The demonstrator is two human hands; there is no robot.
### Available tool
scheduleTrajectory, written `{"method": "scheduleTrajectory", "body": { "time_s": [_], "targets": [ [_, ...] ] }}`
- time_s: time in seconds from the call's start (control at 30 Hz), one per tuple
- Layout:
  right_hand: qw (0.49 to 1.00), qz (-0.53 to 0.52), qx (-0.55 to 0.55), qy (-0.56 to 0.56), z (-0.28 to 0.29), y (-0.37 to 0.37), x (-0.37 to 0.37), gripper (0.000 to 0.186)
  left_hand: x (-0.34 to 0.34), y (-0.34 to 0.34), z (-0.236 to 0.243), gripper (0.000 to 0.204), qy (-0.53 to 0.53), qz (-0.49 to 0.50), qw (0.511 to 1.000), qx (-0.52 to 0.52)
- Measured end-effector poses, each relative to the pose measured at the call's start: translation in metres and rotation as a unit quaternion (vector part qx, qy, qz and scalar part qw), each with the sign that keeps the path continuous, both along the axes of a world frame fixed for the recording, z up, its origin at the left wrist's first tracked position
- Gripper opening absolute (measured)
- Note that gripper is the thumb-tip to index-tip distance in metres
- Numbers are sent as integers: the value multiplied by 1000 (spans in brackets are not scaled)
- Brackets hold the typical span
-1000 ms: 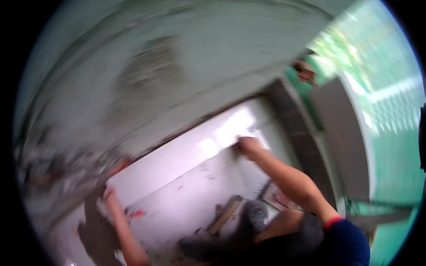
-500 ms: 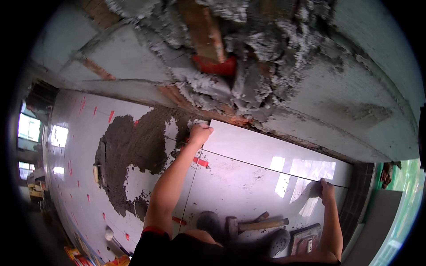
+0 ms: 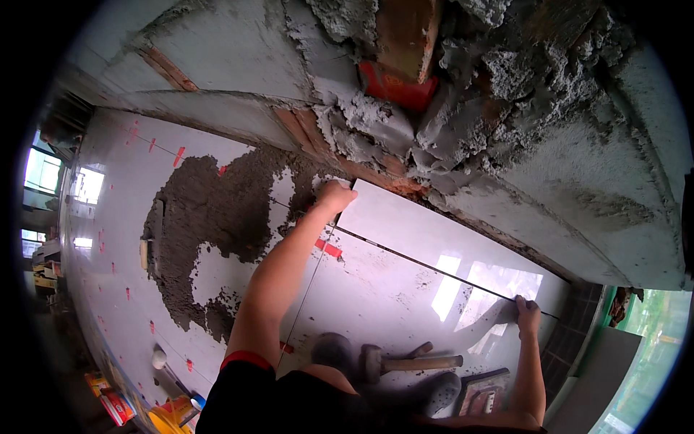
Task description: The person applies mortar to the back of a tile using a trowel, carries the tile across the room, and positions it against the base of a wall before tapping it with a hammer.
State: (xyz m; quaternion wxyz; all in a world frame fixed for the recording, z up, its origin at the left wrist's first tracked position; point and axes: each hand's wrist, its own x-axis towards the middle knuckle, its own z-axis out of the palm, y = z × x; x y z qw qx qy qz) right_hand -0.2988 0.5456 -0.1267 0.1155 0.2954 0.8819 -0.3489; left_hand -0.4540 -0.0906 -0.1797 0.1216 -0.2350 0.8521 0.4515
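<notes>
A long, narrow white tile (image 3: 412, 220) lies along the foot of the wall. At its left end my left hand (image 3: 335, 197) is closed, the fingers bent round the corner. My right hand (image 3: 528, 317) grips the near edge of the same tile toward its right end, fingertips in the dark seam. This seam separates it from a large glossy floor tile (image 3: 390, 289), and it looks wider toward the left. A red tile spacer (image 3: 329, 248) lies by the tile joint below my left hand.
Grey mortar (image 3: 210, 210) is spread over the floor at left, with a trowel (image 3: 144, 254) at its edge. Near my shoes lie a hammer (image 3: 412, 362) and a float (image 3: 483, 391). The rough wall (image 3: 477, 130) rises close ahead. Buckets (image 3: 170, 416) stand lower left.
The view has shifted and turned slightly. The seam between the narrow tile and the floor tile looks wider at its left end. Both hands keep their places on the tile.
</notes>
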Motion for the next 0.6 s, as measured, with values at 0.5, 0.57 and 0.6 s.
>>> {"method": "scheduleTrajectory", "body": {
  "time_s": [0.5,0.57,0.6],
  "targets": [
    [916,368,142,77,51,-72,-57,110,-8,2,20,26,-57,-85,989,-110],
    [896,402,179,63,54,-74,-67,114,-7,2,22,27,-57,-79,990,-104],
    [885,417,199,54,59,-77,-73,116,-6,4,25,27,-48,-92,986,-132]
  ]
}}
